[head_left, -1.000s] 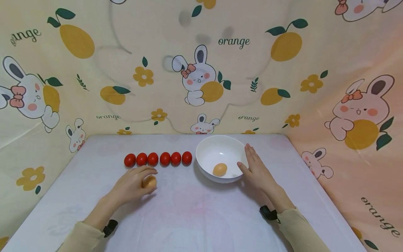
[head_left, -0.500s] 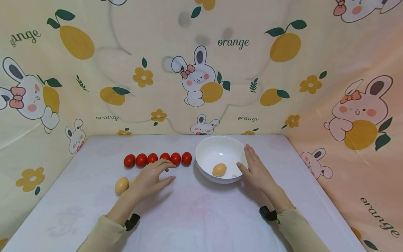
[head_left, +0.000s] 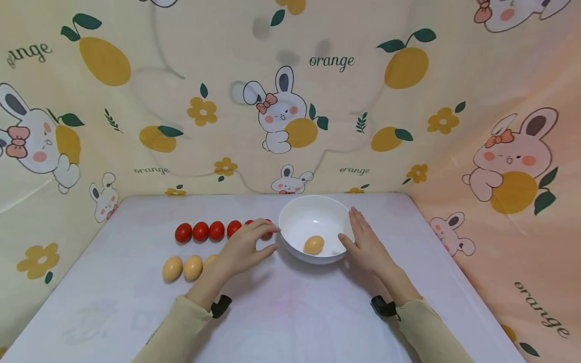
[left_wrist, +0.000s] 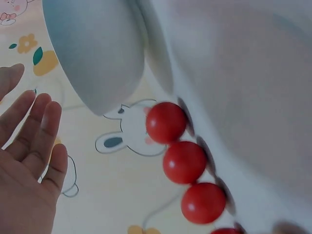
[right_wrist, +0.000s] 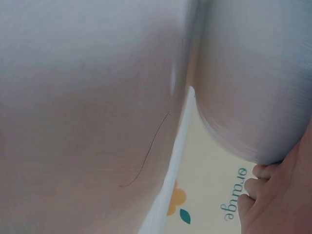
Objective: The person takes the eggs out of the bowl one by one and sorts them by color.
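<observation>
A white bowl (head_left: 313, 214) stands at the back of the table, with one light-brown egg (head_left: 314, 244) inside. My right hand (head_left: 373, 254) rests against its right side, fingers straight and thumb over the rim; in the right wrist view its fingertips (right_wrist: 258, 187) lie by the bowl's outer wall (right_wrist: 253, 83). Close to the left rim is my left hand (head_left: 245, 247), its fingers parted and nothing between them. In the left wrist view, that palm (left_wrist: 27, 195) shows bare beside the bowl (left_wrist: 97, 53). Whether the left fingertips touch the rim, I cannot tell.
A row of red cherry tomatoes (head_left: 200, 232) runs left of the bowl, its right end partly behind my left hand. Nearer me lie eggs (head_left: 193, 267), one partly hidden by the left wrist. A printed cloth wall (head_left: 204, 151) rises behind the table (head_left: 281, 322).
My left hand has let go of an egg on the table and moved right to the bowl, uncovering the eggs at left. The right hand has stayed at the bowl.
</observation>
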Tool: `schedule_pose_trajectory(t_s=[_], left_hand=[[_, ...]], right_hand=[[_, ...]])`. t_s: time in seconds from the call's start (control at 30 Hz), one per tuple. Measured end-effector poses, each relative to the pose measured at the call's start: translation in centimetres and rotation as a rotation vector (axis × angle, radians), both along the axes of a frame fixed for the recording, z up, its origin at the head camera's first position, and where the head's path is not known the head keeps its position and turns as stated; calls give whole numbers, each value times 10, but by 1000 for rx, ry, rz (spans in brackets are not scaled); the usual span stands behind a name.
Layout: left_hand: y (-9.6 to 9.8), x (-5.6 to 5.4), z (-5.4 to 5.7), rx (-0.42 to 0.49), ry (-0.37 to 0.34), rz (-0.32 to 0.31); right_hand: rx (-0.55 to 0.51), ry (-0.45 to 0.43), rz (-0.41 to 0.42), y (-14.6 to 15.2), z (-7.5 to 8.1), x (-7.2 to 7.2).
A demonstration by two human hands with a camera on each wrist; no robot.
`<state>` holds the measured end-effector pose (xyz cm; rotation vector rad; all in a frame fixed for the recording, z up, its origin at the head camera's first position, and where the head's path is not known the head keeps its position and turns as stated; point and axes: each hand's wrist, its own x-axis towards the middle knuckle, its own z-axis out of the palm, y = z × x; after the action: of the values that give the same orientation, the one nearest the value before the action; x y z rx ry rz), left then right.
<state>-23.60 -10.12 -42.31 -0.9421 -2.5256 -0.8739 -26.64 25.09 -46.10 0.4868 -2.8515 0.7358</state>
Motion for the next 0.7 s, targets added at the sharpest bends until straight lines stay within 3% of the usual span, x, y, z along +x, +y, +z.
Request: schedule_pose_trajectory(t_s=[0.23, 0.47, 0.7], left_hand=[[27, -13, 4, 0, -10, -51], [51, -26, 13, -70, -24, -84], [68, -40, 17, -163, -125, -150]], right_hand=[[0, -16, -11, 0, -1, 2], [1, -24, -13, 1, 0, 2], [0, -29, -8, 1, 1, 1]])
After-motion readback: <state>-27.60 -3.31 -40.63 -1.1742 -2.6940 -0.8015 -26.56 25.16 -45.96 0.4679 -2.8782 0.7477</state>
